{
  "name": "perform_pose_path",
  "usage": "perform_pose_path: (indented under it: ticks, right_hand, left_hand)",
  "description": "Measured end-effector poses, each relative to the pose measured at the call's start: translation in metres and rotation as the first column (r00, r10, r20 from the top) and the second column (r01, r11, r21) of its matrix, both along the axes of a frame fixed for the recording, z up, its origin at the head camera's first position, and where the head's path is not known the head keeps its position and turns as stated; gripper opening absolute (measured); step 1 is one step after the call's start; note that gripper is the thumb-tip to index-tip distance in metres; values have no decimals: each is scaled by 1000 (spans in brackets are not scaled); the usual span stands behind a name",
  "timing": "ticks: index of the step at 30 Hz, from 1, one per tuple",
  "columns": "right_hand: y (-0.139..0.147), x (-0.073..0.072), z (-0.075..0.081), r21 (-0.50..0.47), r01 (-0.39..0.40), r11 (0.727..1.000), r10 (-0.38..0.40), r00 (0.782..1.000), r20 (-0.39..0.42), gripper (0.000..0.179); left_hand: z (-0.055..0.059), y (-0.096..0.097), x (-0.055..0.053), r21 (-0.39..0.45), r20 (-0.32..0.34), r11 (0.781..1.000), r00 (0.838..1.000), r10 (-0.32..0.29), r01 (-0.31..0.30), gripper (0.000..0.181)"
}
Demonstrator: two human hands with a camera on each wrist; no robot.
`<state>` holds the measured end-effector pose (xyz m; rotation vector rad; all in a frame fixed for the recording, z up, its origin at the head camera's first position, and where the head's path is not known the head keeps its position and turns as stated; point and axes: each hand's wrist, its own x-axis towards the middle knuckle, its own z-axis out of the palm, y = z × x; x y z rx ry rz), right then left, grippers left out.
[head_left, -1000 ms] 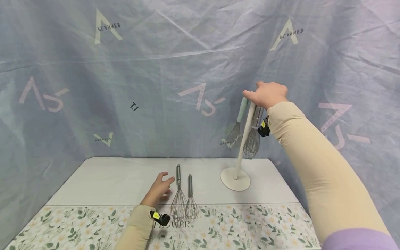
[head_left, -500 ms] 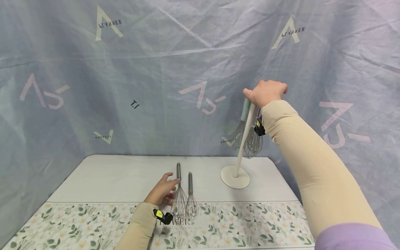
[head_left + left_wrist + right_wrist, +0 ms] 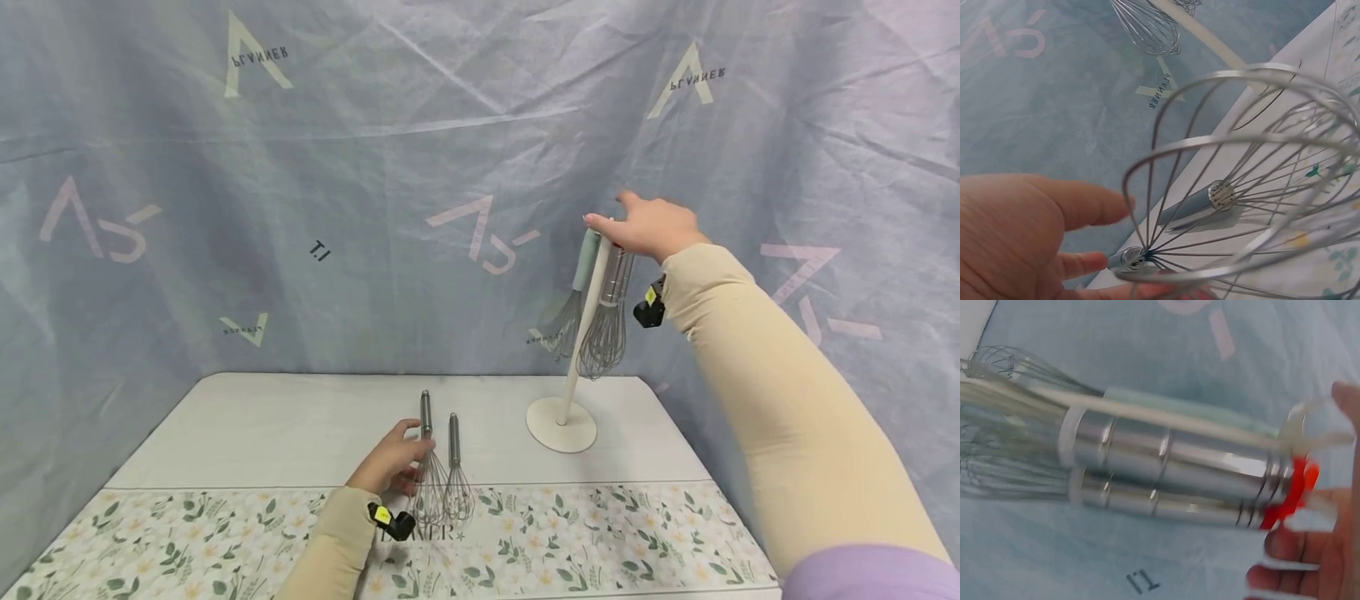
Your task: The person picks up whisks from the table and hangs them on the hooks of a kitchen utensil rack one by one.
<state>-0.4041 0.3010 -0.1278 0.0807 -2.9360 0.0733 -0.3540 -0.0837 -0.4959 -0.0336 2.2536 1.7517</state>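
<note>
My left hand point(image 3: 390, 462) is at the longer steel whisk point(image 3: 426, 417) on the table, with extended fingers around its neck and wires. In the left wrist view the fingers point(image 3: 1094, 209) lie beside and partly behind the wire loops. A shorter steel whisk point(image 3: 453, 442) lies just to its right. High up, my right hand point(image 3: 656, 227) hovers over the top of a cream whisk stand point(image 3: 592, 304), thumb and fingers spread around its white hooks point(image 3: 1297, 428). Two steel-handled whisks point(image 3: 1179, 453) with red ends hang there, beside a mint-handled whisk point(image 3: 585, 262).
The stand's round base point(image 3: 561, 437) rests at the right rear of the table. Floral cloth point(image 3: 225, 533) covers the front, and white surface point(image 3: 285, 425) lies behind. A grey-blue curtain point(image 3: 375, 167) hangs close behind the table.
My left hand has moved right, onto the longer whisk's neck. My right hand dipped left over the stand and came back right, while the hanging whisks shifted slightly.
</note>
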Motion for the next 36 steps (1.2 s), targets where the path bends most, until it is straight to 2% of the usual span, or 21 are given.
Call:
perform_pose_path:
  ticks: [5,12,16,19,22,24,27,36]
  right_hand:
    - [14,-4,-4,-55,-116,992,115,993,-19,103]
    - [31,-5,-11,-123,-232,965,224,972,-70,90]
    - [37,-9,-14,-154,-281,947,268,958,-101,83]
    - [38,-13,-16,-204,-358,911,341,933,-113,77]
    - [38,-18,-20,-270,-415,869,404,910,-98,73]
    - [37,-19,-22,-305,-407,861,404,912,-78,73]
    - [36,-19,-25,-336,-372,865,377,925,-53,71]
    - [32,-20,-27,-342,-341,876,349,936,-38,67]
  left_hand:
    - [-2,2,-1,-14,-3,1000,1000,5,-5,75]
    - [-5,9,-5,-31,-32,999,999,5,-6,74]
    - [-7,11,-7,-60,-82,998,997,-5,0,73]
    - [-10,12,-9,-91,-131,996,991,-4,-8,72]
    - [-12,13,-10,-97,-152,995,988,4,-19,70]
    - [-14,13,-11,-97,-160,995,987,6,-22,69]
    - [-15,14,-10,-79,-154,997,988,9,-21,68]
    - [-20,17,-12,-77,-139,994,988,71,-83,67]
